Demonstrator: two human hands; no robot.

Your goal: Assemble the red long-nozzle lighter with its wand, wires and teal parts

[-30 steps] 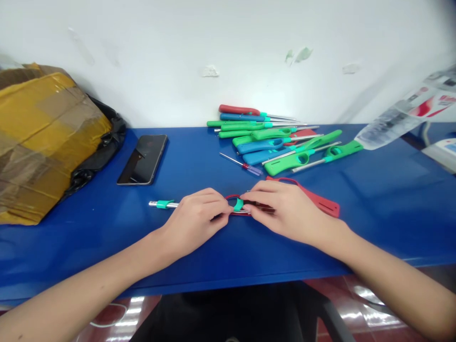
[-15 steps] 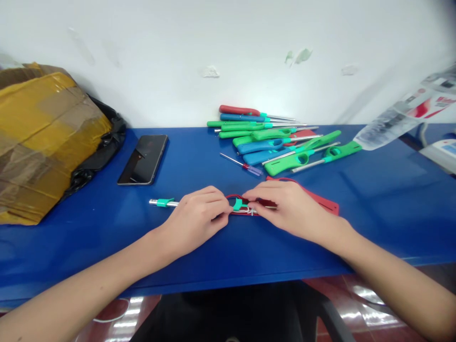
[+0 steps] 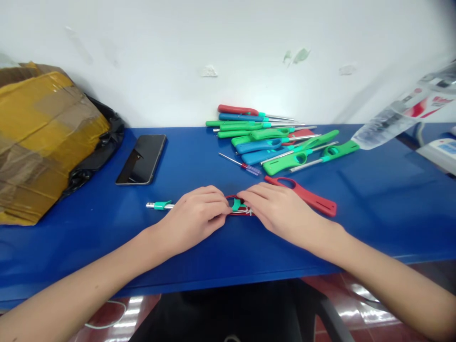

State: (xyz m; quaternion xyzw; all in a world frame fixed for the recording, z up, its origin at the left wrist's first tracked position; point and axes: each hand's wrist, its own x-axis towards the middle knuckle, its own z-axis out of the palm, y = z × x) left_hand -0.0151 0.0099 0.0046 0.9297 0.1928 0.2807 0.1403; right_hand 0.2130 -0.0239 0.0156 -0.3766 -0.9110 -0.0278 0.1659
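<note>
A red plastic lighter shell (image 3: 242, 212) is pinched by the left hand (image 3: 195, 219) and the right hand (image 3: 280, 209). A glossy blue tabletop (image 3: 192, 156) is spread beneath it, with a white wall (image 3: 178, 57) behind.

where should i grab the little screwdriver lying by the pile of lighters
By its thick red and blue handle, the end nearer the right hand on the red lighter. Come from above, fingers across it: the screwdriver lies flat on the table, beside the lighter pile, and its thin shaft gives little to pinch.
</note>
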